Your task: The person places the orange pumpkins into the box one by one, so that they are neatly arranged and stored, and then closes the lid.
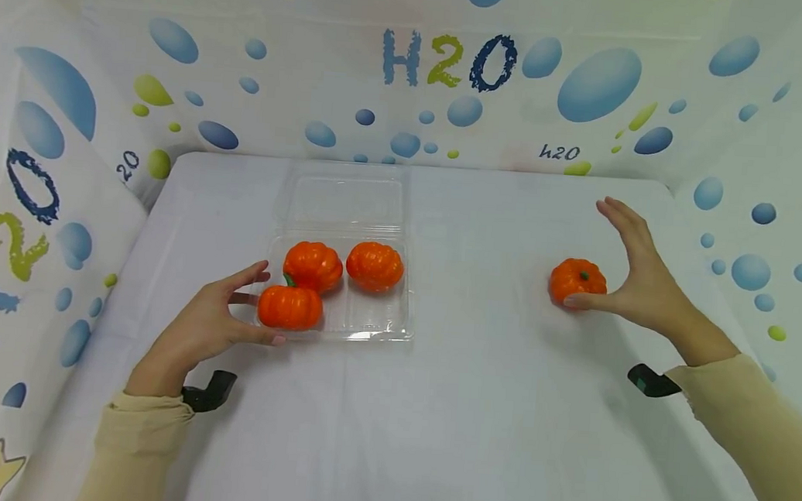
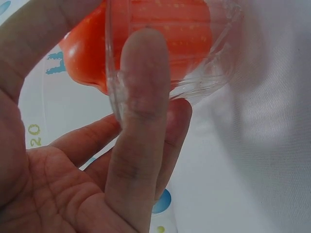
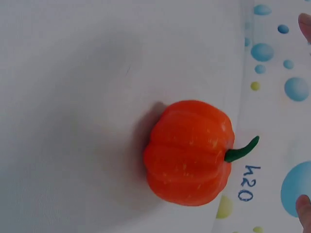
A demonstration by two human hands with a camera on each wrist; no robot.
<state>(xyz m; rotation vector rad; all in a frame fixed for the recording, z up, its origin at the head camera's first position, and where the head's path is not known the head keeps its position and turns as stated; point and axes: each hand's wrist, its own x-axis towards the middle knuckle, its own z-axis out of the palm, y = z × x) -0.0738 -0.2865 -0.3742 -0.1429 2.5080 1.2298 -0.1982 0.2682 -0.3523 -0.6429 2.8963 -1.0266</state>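
Observation:
A clear plastic clamshell container (image 1: pixel 368 320) sits left of centre in the head view, its lid (image 1: pixel 345 198) folded back. Inside are three small orange toy pumpkins: one at the front left (image 1: pixel 290 308), one behind it (image 1: pixel 313 264) and one at right (image 1: pixel 375 266). My left hand (image 1: pixel 201 328) is spread about the container's front left corner; in the left wrist view a finger (image 2: pixel 145 73) lies against the clear wall. Above a fourth pumpkin (image 1: pixel 574 276) at right, my right hand (image 1: pixel 652 295) is spread wide, thumb overlapping it. That pumpkin's green stem (image 3: pixel 242 150) shows in the right wrist view.
A white cloth (image 1: pixel 460 410) covers the table. Behind it and along both sides hangs a pale curtain (image 1: pixel 303 57) printed with blue and green drops and H2O lettering. Dark wrist-worn devices (image 1: pixel 209 392) sit at both cuffs.

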